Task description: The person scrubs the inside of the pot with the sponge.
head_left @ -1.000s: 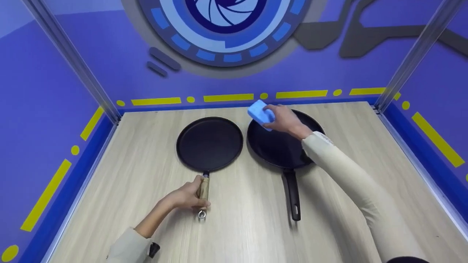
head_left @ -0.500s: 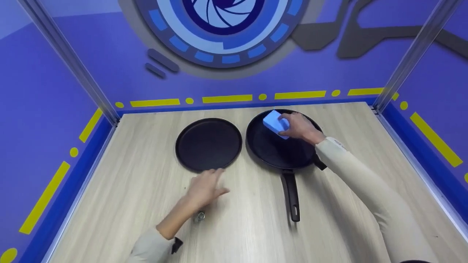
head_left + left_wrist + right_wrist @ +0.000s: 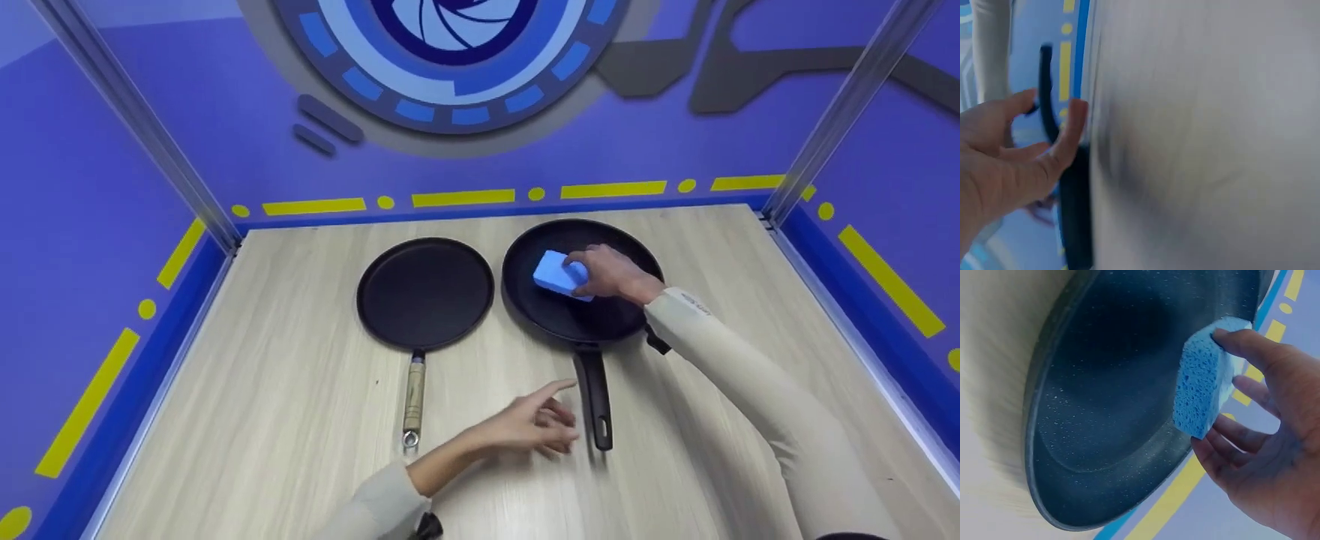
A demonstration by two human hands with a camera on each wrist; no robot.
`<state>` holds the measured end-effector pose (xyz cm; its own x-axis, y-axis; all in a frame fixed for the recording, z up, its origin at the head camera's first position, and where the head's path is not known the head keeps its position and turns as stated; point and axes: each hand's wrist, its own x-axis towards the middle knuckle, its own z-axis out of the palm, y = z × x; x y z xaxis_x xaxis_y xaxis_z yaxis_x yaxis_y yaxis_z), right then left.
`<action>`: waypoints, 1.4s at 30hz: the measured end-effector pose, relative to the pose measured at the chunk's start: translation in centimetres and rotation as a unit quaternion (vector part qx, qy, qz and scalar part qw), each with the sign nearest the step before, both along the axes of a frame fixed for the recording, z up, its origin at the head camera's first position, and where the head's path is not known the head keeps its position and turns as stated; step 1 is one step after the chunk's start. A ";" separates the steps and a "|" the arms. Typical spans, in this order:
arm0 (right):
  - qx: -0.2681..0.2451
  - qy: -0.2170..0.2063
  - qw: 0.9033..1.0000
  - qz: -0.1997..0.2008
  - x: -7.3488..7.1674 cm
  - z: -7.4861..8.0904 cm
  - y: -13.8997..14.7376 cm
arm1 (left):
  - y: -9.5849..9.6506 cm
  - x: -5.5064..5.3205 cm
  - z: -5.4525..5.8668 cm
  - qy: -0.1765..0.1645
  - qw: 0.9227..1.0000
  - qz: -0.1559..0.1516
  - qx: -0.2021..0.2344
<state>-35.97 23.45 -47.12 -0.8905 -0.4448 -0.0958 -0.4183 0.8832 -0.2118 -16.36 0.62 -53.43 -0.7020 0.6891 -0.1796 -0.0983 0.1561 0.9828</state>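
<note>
In the head view my right hand (image 3: 611, 271) pinches a blue sponge (image 3: 559, 274) over the black frying pan (image 3: 577, 319). The right wrist view shows the porous sponge (image 3: 1199, 382) between thumb and fingers, with small pale specks on the dark pan surface (image 3: 1100, 394) below. My left hand (image 3: 529, 426), fingers spread and holding nothing, is just left of the pan's black handle (image 3: 598, 401). The left wrist view has that handle (image 3: 1045, 90) beyond the thumb and fingers. To the left lies a flat round black pan (image 3: 426, 294) with a wooden handle (image 3: 415, 394).
Both pans lie side by side on a light wood table (image 3: 285, 360). Blue printed panels (image 3: 480, 169) with yellow dashes enclose it at the back and sides, joined by metal corner posts (image 3: 161, 142).
My left hand has let go of the flat pan's wooden handle and moved right toward the frying pan's handle. My right hand has shifted the sponge from the pan's upper left rim toward its middle.
</note>
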 end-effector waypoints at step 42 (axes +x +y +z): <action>0.228 0.092 0.964 -0.105 -5.3 -2.1 1.5 | 5.1 -2.5 0.2 -0.208 0.971 0.021 0.114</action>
<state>-41.31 24.91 -49.23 -0.9770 -0.2014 -0.0700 -0.2130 0.9366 0.2783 -18.84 5.71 -53.19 -0.6305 0.7163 -0.2991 -0.4950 -0.0742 0.8657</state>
